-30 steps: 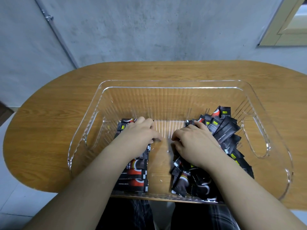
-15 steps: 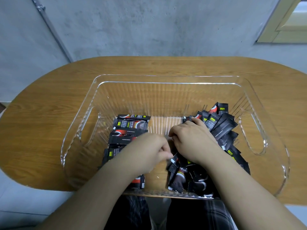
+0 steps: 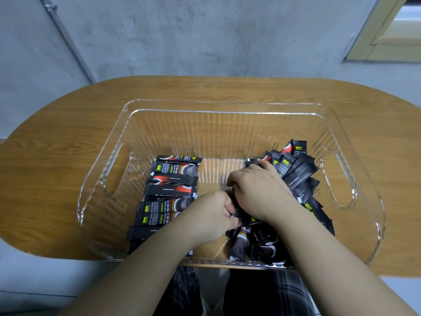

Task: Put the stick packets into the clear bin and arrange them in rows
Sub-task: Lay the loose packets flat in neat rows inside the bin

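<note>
A clear plastic bin [image 3: 218, 106] stands on the wooden table. Along its left side, black stick packets [image 3: 173, 185] lie flat in a neat row, one behind the other. A loose pile of the same packets [image 3: 296, 172] fills the right side, some leaning against the wall. My left hand [image 3: 214, 217] is at the pile's near left edge, its fingers pinched on a packet [image 3: 241, 233] there. My right hand [image 3: 257, 190] rests on top of the pile with fingers curled down into it; what it holds is hidden.
The oval wooden table [image 3: 57, 160] ends just behind the bin's near wall, over my lap. The bin has cut-out handles at both ends [image 3: 337, 179]. A grey concrete wall stands close behind the table. The bin floor shows between row and pile.
My left hand left the row on the left and moved right to the pile, closing on a packet. My right hand stayed on the pile. The camera tilted a little.
</note>
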